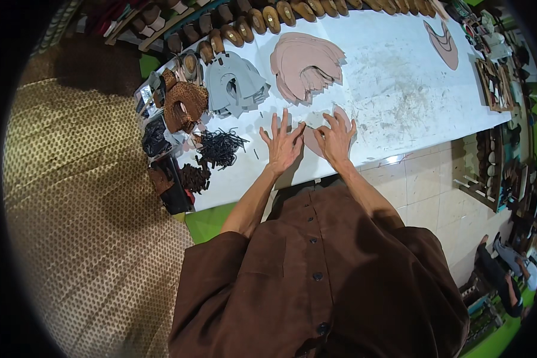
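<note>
Over the near edge of the white table, my left hand point(284, 148) pinches thumb and index finger at a small dark strip point(307, 125), its other fingers spread. Close beside it, my right hand point(336, 142) has thumb and index finger drawn together, the rest fanned out. Whatever lies between those right fingertips is too small to make out. Beneath both hands is a flat pink curved piece point(311, 144), partly covered by my right hand. A stack of similar pink cut pieces point(301, 56) lies just beyond.
Left of my hands lie grey cut pieces point(230, 83), leopard-print pieces point(184, 107), a heap of black strips point(219, 147) and brown strips point(194, 177). Wooden shoe lasts point(271, 19) line the far edge. Tools in a wooden rack point(495, 86) stand right. People point(507, 268) are at lower right.
</note>
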The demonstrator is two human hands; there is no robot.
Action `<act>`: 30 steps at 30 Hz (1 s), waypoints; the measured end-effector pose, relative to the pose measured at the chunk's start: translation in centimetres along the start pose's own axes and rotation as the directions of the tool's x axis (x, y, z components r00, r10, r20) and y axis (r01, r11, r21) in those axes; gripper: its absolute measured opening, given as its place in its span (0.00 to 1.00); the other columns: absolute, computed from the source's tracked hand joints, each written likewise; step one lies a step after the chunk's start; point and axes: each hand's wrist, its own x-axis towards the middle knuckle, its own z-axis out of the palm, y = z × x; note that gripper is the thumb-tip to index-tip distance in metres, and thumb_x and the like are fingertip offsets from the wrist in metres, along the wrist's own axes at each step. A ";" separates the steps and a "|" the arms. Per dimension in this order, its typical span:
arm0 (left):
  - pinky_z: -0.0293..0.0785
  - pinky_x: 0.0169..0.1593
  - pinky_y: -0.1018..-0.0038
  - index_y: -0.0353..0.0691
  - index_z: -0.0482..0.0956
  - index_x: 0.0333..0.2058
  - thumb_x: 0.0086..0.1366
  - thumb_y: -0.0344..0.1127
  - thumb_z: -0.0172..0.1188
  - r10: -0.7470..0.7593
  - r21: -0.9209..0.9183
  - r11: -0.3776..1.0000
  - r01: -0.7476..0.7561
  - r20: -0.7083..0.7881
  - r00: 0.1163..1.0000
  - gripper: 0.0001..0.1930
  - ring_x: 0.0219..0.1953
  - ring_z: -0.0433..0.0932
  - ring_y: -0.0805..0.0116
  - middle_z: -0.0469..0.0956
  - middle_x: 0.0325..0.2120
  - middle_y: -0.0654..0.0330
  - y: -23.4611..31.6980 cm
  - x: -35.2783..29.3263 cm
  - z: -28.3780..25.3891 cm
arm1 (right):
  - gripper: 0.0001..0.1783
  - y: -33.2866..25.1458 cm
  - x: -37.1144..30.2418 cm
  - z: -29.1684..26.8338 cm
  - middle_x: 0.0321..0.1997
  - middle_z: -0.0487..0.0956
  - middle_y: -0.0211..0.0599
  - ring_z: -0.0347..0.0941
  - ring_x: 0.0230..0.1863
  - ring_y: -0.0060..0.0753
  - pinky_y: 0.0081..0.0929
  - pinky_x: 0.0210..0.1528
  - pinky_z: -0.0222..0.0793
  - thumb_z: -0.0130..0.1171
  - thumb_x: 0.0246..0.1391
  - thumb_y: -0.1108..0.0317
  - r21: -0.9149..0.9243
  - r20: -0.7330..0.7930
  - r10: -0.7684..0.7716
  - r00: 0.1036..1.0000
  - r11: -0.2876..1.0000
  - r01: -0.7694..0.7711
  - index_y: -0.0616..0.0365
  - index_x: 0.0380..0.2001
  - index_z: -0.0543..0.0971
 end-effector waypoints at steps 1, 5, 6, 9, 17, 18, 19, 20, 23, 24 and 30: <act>0.36 0.68 0.18 0.69 0.81 0.64 0.73 0.48 0.59 0.032 0.050 0.998 -0.031 -0.008 0.999 0.21 0.81 0.41 0.39 0.44 0.82 0.53 -0.1 0.1 0.1 | 0.12 0.0 0.0 0.0 0.65 0.78 0.30 0.62 0.75 0.47 0.76 0.76 0.33 0.69 0.62 0.56 0.001 -0.001 -0.001 1.000 1.000 0.001 0.50 0.34 0.92; 0.36 0.68 0.18 0.67 0.80 0.65 0.73 0.46 0.58 0.044 0.028 0.999 -0.044 -0.016 0.999 0.23 0.81 0.41 0.39 0.45 0.82 0.53 0.3 0.1 0.1 | 0.12 0.1 0.0 0.1 0.65 0.78 0.30 0.63 0.74 0.47 0.76 0.76 0.34 0.69 0.61 0.56 -0.003 -0.009 0.006 1.000 1.000 -0.006 0.50 0.34 0.92; 0.36 0.68 0.18 0.67 0.80 0.65 0.73 0.46 0.58 0.045 0.029 0.999 -0.044 -0.017 0.999 0.23 0.81 0.41 0.39 0.45 0.82 0.53 0.4 0.0 0.1 | 0.12 0.1 -0.1 0.1 0.65 0.78 0.30 0.63 0.74 0.47 0.76 0.76 0.34 0.69 0.61 0.55 -0.003 -0.007 0.008 1.000 1.000 -0.008 0.50 0.34 0.92; 0.35 0.68 0.19 0.68 0.78 0.66 0.73 0.46 0.58 -0.042 -0.054 0.998 0.040 -0.023 0.999 0.24 0.81 0.41 0.39 0.44 0.82 0.52 0.5 -0.3 0.1 | 0.12 -0.1 -0.1 0.0 0.65 0.79 0.30 0.63 0.74 0.48 0.76 0.76 0.34 0.68 0.62 0.56 0.000 0.004 0.008 1.000 1.000 -0.008 0.50 0.34 0.92; 0.39 0.67 0.17 0.71 0.77 0.67 0.69 0.36 0.62 0.090 0.018 0.996 -0.090 0.008 0.996 0.29 0.81 0.41 0.38 0.43 0.82 0.52 0.3 -0.2 0.0 | 0.12 -0.2 -0.2 -0.1 0.65 0.78 0.31 0.63 0.74 0.49 0.77 0.76 0.34 0.68 0.62 0.56 0.013 -0.006 0.011 1.000 1.000 -0.010 0.51 0.34 0.92; 0.39 0.67 0.17 0.71 0.77 0.67 0.69 0.36 0.62 0.090 0.018 0.996 -0.090 0.008 0.996 0.29 0.81 0.41 0.38 0.43 0.82 0.52 0.3 -0.2 0.0 | 0.12 -0.2 -0.2 -0.1 0.65 0.78 0.32 0.63 0.74 0.49 0.76 0.76 0.34 0.68 0.62 0.56 0.019 0.000 0.014 1.000 1.000 -0.014 0.51 0.34 0.92; 0.39 0.67 0.17 0.71 0.77 0.67 0.69 0.36 0.62 0.093 0.020 0.995 -0.093 0.011 0.996 0.29 0.81 0.41 0.38 0.43 0.82 0.53 0.3 -0.2 0.1 | 0.12 -0.2 -0.2 -0.1 0.65 0.78 0.32 0.63 0.74 0.49 0.76 0.76 0.34 0.68 0.62 0.56 0.019 0.000 0.014 1.000 1.000 -0.014 0.51 0.34 0.92; 0.39 0.67 0.17 0.71 0.78 0.66 0.69 0.35 0.61 0.096 0.022 0.995 -0.096 0.013 0.995 0.28 0.81 0.41 0.38 0.43 0.82 0.53 0.4 -0.2 0.0 | 0.13 -0.2 -0.2 -0.1 0.65 0.79 0.33 0.63 0.74 0.49 0.76 0.76 0.35 0.68 0.62 0.56 0.018 -0.006 0.009 1.000 1.000 -0.008 0.51 0.33 0.92; 0.39 0.66 0.17 0.71 0.78 0.66 0.69 0.35 0.61 0.095 0.019 0.995 -0.096 0.019 0.995 0.28 0.81 0.41 0.38 0.43 0.82 0.53 0.3 -0.1 0.0 | 0.13 -0.2 -0.2 -0.1 0.65 0.79 0.34 0.64 0.74 0.50 0.76 0.76 0.35 0.69 0.61 0.55 0.007 -0.010 -0.002 1.000 1.000 0.002 0.52 0.31 0.92; 0.39 0.66 0.17 0.71 0.78 0.66 0.69 0.35 0.61 0.095 0.020 0.995 -0.095 0.019 0.995 0.28 0.81 0.41 0.38 0.43 0.82 0.53 0.3 -0.1 -0.1 | 0.14 -0.3 -0.2 -0.1 0.65 0.80 0.35 0.64 0.74 0.50 0.76 0.76 0.36 0.70 0.60 0.54 -0.003 -0.006 -0.008 1.000 1.000 0.008 0.53 0.30 0.91; 0.40 0.66 0.17 0.71 0.78 0.66 0.68 0.34 0.62 0.097 -0.010 0.995 -0.096 0.030 0.995 0.29 0.81 0.41 0.38 0.42 0.82 0.53 0.3 0.2 -0.1 | 0.15 -0.3 -0.3 0.1 0.64 0.80 0.36 0.65 0.73 0.50 0.76 0.76 0.37 0.70 0.59 0.54 -0.011 -0.030 -0.023 0.999 1.000 0.023 0.53 0.29 0.91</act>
